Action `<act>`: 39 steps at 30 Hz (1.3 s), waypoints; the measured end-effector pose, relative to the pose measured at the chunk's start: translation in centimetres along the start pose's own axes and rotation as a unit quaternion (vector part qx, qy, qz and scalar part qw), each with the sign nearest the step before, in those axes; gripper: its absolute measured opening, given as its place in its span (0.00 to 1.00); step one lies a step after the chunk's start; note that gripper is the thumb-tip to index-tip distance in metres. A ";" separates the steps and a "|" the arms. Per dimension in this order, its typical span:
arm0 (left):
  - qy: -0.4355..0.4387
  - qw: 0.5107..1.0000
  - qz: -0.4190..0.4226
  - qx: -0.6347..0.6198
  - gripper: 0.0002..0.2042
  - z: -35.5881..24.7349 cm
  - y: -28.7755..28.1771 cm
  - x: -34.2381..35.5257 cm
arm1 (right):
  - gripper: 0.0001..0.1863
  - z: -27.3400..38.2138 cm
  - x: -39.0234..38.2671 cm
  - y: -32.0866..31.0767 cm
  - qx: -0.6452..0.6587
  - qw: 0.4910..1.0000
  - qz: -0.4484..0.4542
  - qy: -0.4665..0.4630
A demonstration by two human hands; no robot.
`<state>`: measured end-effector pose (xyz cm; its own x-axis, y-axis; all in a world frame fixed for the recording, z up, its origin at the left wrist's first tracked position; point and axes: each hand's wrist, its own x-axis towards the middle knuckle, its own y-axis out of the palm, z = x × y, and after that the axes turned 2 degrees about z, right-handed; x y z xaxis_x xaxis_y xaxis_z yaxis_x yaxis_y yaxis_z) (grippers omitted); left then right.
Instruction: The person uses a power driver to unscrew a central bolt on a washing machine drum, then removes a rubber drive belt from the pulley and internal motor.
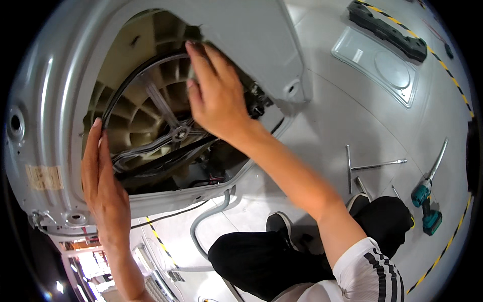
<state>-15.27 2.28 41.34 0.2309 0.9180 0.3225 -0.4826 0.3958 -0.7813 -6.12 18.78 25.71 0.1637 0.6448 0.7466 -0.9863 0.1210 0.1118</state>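
A grey metal machine cabinet (53,121), like the back of a washing machine, has a large opening. Inside sits a large spoked pulley wheel (179,132) in front of a ribbed, pale tub (111,85). A black band (132,79) follows the wheel's upper left rim, and a dark strip (186,156) crosses below the hub. My left hand (103,176) lies along the left edge of the opening, fingers stretched out, tips at the band. My right hand (219,95) reaches in at the wheel's top, fingers extended and thumb apart. Its fingertips are against the rim.
A grey hose (201,229) hangs from the cabinet. On the floor at right are a T-shaped wrench (375,165), a teal cordless drill (426,201), a grey metal panel (377,65) and a long black part (387,32). Yellow-black tape (448,73) marks the floor.
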 end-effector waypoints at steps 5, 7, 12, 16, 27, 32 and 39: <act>-0.001 1.000 0.007 0.012 0.24 -0.3 0.4 0.5 | 0.28 -0.4 0.5 -0.5 -0.030 0.999 0.009 -0.026; -0.012 0.999 0.033 0.000 0.23 0.2 0.2 0.2 | 0.27 -0.3 0.7 -0.2 -0.012 0.999 0.005 -0.049; -0.009 0.996 0.058 0.072 0.23 0.1 -0.1 0.0 | 0.25 0.1 1.2 -0.2 0.017 0.999 0.005 -0.046; 0.010 0.988 0.061 0.141 0.23 0.8 -0.2 -0.3 | 0.24 0.4 1.4 -0.2 0.030 0.999 0.013 -0.035; -0.034 0.994 0.028 0.103 0.23 0.9 1.3 -0.7 | 0.22 -0.2 1.4 0.9 0.059 0.998 -0.008 -0.018; -0.020 0.995 -0.028 0.096 0.26 1.1 1.9 -0.6 | 0.20 0.2 1.5 1.0 0.051 0.998 -0.029 -0.024; -0.023 0.997 -0.054 0.058 0.28 1.9 2.6 -0.9 | 0.23 1.1 1.3 1.3 0.002 0.998 -0.001 -0.057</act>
<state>-18.34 2.56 40.00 0.2496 0.8691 0.4271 -0.5518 0.4901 -0.6748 -7.20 18.97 27.54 0.1627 0.5546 0.8160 -0.9861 0.1195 0.1154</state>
